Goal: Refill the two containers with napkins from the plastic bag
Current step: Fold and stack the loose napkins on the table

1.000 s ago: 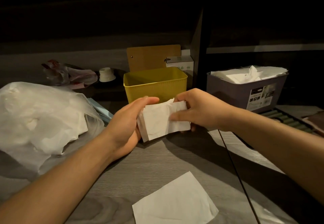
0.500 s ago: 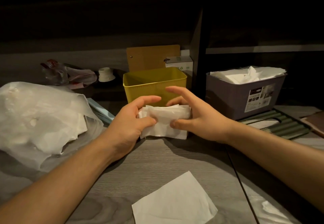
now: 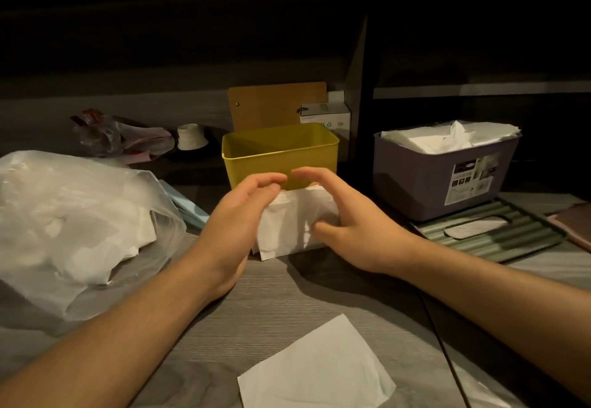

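A stack of white napkins (image 3: 289, 225) stands on edge on the table, right in front of the empty yellow container (image 3: 278, 155). My left hand (image 3: 233, 219) cups the stack's left end, fingers reaching over its top. My right hand (image 3: 355, 225) holds the right end, thumb pressed into the front face and fingers stretched behind. The purple container (image 3: 425, 187) at the right is full of napkins. A clear plastic bag (image 3: 73, 222) holding more napkins lies at the left.
One loose napkin (image 3: 316, 372) lies flat on the near table. A green ribbed lid (image 3: 492, 235) rests in front of the purple container. Behind the yellow container stand a brown board (image 3: 275, 105) and a small white box (image 3: 326, 115); crumpled wrappers (image 3: 108, 136) lie far left.
The napkin stack has gone from tilted in my hands to upright on the table near the yellow container. Both hands shifted to its ends, fingers stretching over the top.
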The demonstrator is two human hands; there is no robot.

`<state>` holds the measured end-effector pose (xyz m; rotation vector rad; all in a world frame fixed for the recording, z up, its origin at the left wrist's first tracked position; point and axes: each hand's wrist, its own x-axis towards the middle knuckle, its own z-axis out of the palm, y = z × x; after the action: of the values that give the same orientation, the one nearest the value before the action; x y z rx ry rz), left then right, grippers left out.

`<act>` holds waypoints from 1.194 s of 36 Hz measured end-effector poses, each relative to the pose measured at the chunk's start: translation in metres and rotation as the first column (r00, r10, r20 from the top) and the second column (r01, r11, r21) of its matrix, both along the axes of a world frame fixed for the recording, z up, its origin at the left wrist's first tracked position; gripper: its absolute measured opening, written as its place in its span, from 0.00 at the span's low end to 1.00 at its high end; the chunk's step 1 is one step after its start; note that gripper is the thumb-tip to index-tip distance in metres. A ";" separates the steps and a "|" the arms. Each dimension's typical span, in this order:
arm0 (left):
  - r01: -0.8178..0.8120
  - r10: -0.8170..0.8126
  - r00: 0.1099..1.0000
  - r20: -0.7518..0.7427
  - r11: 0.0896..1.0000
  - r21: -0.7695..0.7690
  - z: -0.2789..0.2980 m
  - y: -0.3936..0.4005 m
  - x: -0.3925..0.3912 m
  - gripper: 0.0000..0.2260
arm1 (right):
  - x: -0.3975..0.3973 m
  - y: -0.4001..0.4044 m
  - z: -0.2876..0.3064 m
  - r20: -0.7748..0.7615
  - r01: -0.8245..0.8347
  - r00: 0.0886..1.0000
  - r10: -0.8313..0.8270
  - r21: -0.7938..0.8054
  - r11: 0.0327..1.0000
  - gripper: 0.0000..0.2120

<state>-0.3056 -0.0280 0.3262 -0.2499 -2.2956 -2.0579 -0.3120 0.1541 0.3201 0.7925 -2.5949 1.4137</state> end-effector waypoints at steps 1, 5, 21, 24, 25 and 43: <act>0.034 -0.034 0.999 -0.005 0.999 -0.009 -0.001 -0.001 0.000 0.11 | 0.000 -0.001 0.000 -0.001 -0.006 1.000 0.006 -0.011 1.000 0.34; 0.086 -0.094 0.994 -0.051 0.986 -0.144 -0.006 -0.003 -0.002 0.27 | -0.003 -0.001 0.001 0.021 -0.019 1.000 0.020 -0.038 0.999 0.36; -0.120 0.117 0.991 -0.060 0.991 -0.057 -0.012 -0.003 -0.007 0.31 | -0.004 -0.001 -0.002 0.104 0.160 0.985 -0.139 -0.227 0.961 0.32; -0.064 0.061 0.997 -0.056 0.997 -0.052 -0.012 0.001 -0.006 0.34 | -0.001 -0.004 -0.002 0.102 0.132 0.989 -0.111 -0.231 0.964 0.32; -0.047 0.043 0.997 -0.072 0.997 -0.064 -0.012 0.002 -0.005 0.36 | -0.001 -0.005 -0.002 0.098 0.115 0.991 -0.095 -0.231 0.966 0.32; 0.068 -0.097 0.986 -0.138 0.978 -0.198 -0.008 -0.004 -0.003 0.46 | -0.001 -0.003 0.000 0.024 0.064 0.998 -0.061 -0.197 0.978 0.33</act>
<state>-0.3083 -0.0315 0.3185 -0.4961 -2.4311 -1.7829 -0.3125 0.1510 0.3197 0.6684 -2.4188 1.6343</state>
